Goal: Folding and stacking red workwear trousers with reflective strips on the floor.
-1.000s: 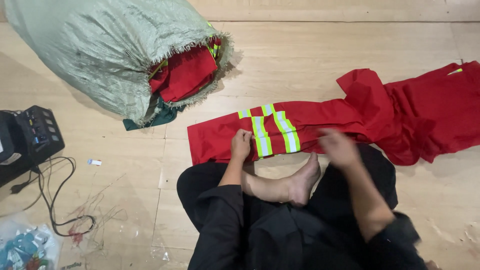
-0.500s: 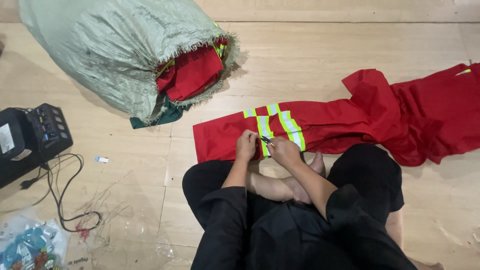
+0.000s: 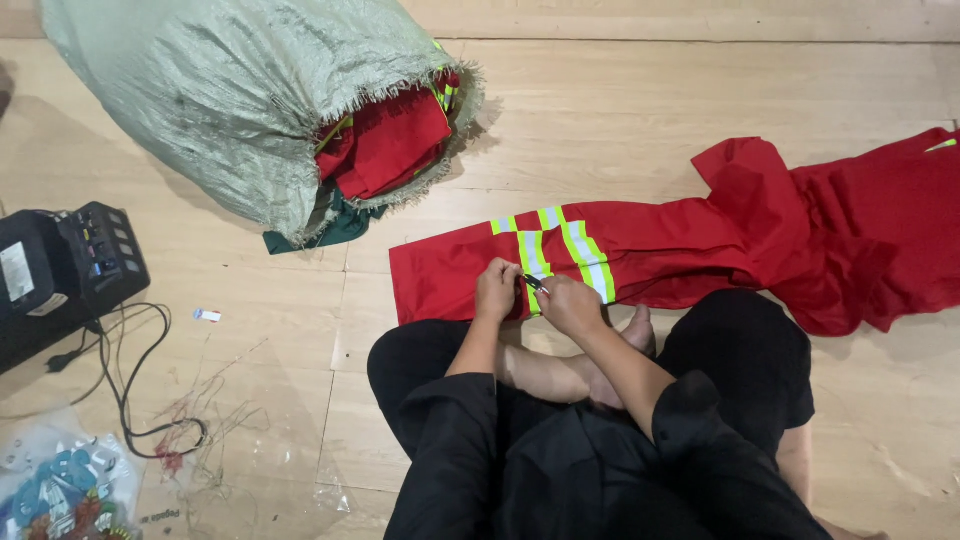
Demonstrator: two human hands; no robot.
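Note:
A red work garment (image 3: 700, 245) with yellow and silver reflective bands lies flat on the wooden floor in front of me. My left hand (image 3: 497, 290) pinches the near edge of its leg beside the bands. My right hand (image 3: 570, 305) holds a small dark tool (image 3: 534, 283) with its tip at the fabric, close to my left hand. I sit cross-legged in black clothes, a bare foot (image 3: 630, 335) showing under my arms.
A large green woven sack (image 3: 230, 110) lies at the upper left, stuffed with more red garments (image 3: 385, 145). A black device (image 3: 65, 275) with cables (image 3: 130, 390) sits at the left. A colourful plastic bag (image 3: 60, 495) lies bottom left, loose threads nearby.
My right hand moved left from the garment's middle to join my left hand at the reflective bands, and it now holds the small tool against the fabric.

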